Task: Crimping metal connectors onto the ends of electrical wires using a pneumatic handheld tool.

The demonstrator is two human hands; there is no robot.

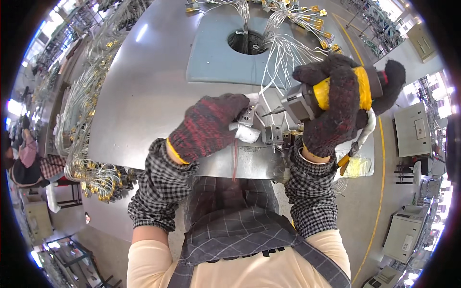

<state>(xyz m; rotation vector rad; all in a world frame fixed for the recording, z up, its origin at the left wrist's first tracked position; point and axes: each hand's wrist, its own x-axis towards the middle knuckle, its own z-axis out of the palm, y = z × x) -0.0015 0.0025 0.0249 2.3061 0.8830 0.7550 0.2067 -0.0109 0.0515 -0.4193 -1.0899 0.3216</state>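
Note:
My right hand [338, 103], in a dark knitted glove, is wrapped round a power screwdriver [300, 103] with yellow tape on its body. The tool's thin bit [274, 111] points left, with its tip close to a small metal block [247, 116]. My left hand [209, 126], in a red and black knitted glove, is closed on that block. White wrapping [247, 134] shows just below it. Beside the block, near the table's front edge, sits a small metal fixture [272, 135]. Whether the bit touches the block, I cannot tell.
The metal table [139, 101] carries a blue-grey mat [211, 53] with a round hole [247, 42], where white wires [278, 53] with brass-coloured ends gather. More wire bundles [86, 110] hang along the left edge. Another person [31, 158] sits far left.

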